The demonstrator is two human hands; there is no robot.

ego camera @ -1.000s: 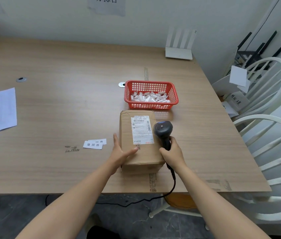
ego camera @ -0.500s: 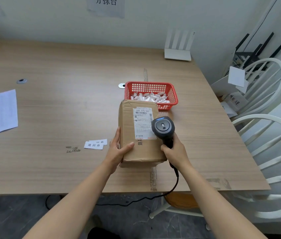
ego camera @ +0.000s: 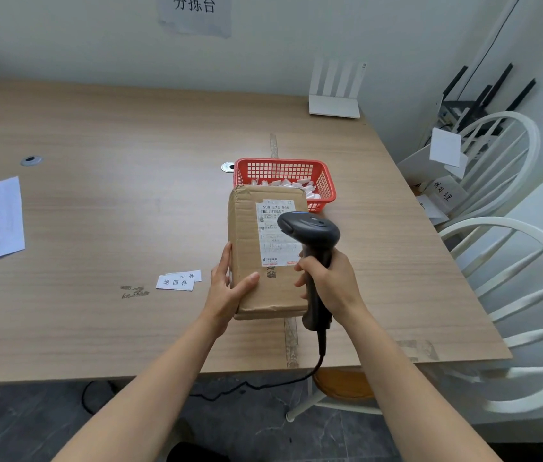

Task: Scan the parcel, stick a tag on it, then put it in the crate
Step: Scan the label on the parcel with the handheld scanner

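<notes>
1. Left hand (ego camera: 226,291) is closed round the near left edge of the parcel (ego camera: 250,255), thumb across the top face and fingers down the side. A second ago the parcel lay flat on the bench (ego camera: 130,201) under this hand; it is now raised at its far end and tilted toward the person.

2. Right hand (ego camera: 328,283) is wrapped fully round the handle of the scanner (ego camera: 310,230). The scanner head has come up with the parcel and now sits over the right part of the shipping label (ego camera: 275,228), very close to it or touching; which one cannot be told.

3. Parcel position: held above the near middle of the bench, its far end overlapping the front of the red basket (ego camera: 285,171) in this view.

4. Assessment: the lift and tilt present the barcode to the scanner, so the scan step appears to be in progress. No beam or confirmation light is visible.

5. Outstanding: two small paper tags (ego camera: 178,281) lie on the bench just left of the left hand, none yet on the parcel. No crate can be identified with certainty.

6. Scanner cable (ego camera: 263,385) hangs off the front bench edge.
</notes>
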